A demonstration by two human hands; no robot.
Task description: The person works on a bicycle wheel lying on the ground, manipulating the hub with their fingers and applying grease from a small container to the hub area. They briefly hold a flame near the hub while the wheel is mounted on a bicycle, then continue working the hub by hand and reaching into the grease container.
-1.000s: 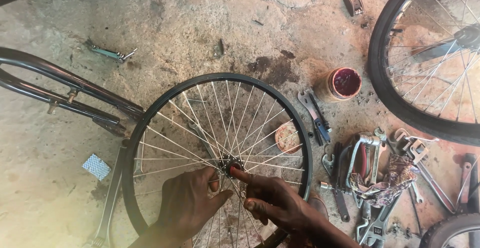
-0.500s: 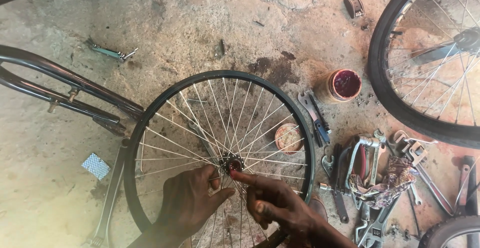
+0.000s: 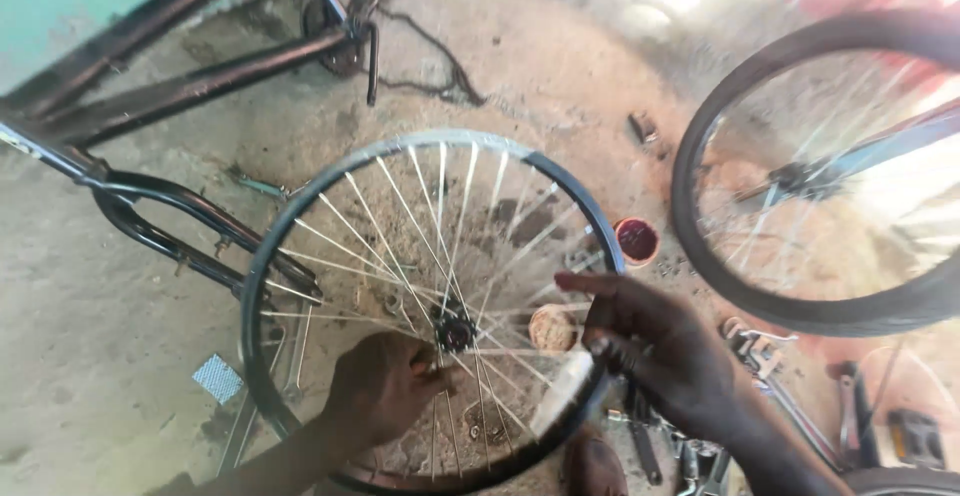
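Frame tubes (image 3: 190,211): I am seeing dark bicycle frame tubes lying on the dusty ground, up and to the left of my left hand.
Reflector (image 3: 217,377): a small pale square piece is lying on the ground just left of my left forearm.
Left hand (image 3: 385,388): I am curling it narrowly under the hub, fingertips pinching at the axle; I cannot tell whether a small part is sitting between them.
Wheel (image 3: 300,216): the spoked wheel is standing tilted between my two hands, its hub (image 3: 455,333) touching my left fingertips.
Small tin (image 3: 552,327): it is sitting behind the spokes, between the hub and my right hand.
Right hand (image 3: 655,351): I am gripping the wheel's rim on its right side, index finger stretched out straight.
Red cup (image 3: 637,241): it is resting just above my right hand.
Second wheel (image 3: 830,176): a tyred wheel is lying up and right of my right hand.
Tools (image 3: 770,356): metal tools are lying scattered just right of my right wrist.
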